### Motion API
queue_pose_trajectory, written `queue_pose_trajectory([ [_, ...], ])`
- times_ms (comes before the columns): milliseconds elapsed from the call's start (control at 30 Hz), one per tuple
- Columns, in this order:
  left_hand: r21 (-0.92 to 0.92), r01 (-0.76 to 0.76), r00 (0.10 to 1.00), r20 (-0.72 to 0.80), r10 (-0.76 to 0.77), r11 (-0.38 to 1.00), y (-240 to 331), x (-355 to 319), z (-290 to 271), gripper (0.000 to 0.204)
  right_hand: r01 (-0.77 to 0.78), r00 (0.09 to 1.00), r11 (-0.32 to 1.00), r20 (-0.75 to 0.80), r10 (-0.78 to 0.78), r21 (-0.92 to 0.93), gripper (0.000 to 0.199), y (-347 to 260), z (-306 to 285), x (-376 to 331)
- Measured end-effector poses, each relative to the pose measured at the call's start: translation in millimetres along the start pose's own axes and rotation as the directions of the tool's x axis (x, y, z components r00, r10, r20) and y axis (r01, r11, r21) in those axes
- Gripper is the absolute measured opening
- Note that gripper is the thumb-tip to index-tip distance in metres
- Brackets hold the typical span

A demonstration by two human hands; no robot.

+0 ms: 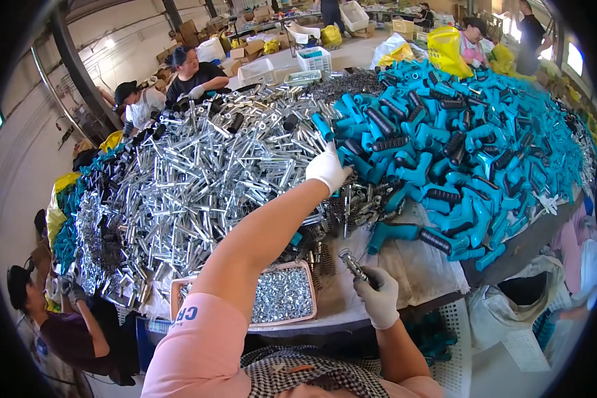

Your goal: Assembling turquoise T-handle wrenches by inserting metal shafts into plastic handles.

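Note:
My left hand (328, 170), in a white glove, reaches over the heap where metal tubes meet teal parts. Its fingertips close on a teal tube-shaped part (322, 127); the back of the hand partly hides the grip. Nearer to me, my right hand (378, 298), also gloved in white, grips a short metal rod-like part (352, 264), tilted up and leftward. The pile of silver metal tubes (179, 199) spreads to the left. Teal plastic tool housings (471, 209) with black grips are heaped at the right. Dark springs and metal fittings (361, 202) lie between the two piles.
A shallow pink tray (310, 292) of small metal pieces sits at the near table edge under my left arm. White crates (314, 60) stand beyond the heap. Co-workers sit at the far left (192, 76), near left (66, 312) and far right (474, 43). A white sack (494, 312) stands right.

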State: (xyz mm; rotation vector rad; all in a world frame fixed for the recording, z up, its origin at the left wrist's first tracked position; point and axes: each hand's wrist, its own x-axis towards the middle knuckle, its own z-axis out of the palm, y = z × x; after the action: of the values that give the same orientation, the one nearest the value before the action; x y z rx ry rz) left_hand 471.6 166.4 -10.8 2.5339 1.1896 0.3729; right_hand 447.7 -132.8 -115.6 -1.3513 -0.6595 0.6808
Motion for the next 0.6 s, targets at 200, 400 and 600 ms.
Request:
queue_pose_trajectory([
  [200, -0.438, -0.153, 0.987, -0.016, 0.163, 0.886, -5.4, -27.1, -47.2, 0.089, 0.082, 0.996, 0.984, -0.001, -0.084, -0.158, 0.027, -14.0, -3.7, 1.2],
  [400, -0.762, -0.072, 0.949, 0.147, 0.280, 0.643, -63.9, -160.3, -123.2, 0.052, 0.238, 0.970, 0.919, 0.132, -0.205, -0.316, 0.026, -37.9, 2.1, -21.1],
  [600, -0.884, 0.066, 0.978, 0.150, 0.147, 0.463, -119.5, -281.4, -102.6, 0.052, 0.329, 0.931, 0.887, 0.268, -0.247, -0.324, 0.028, -57.0, 22.2, -52.2],
])
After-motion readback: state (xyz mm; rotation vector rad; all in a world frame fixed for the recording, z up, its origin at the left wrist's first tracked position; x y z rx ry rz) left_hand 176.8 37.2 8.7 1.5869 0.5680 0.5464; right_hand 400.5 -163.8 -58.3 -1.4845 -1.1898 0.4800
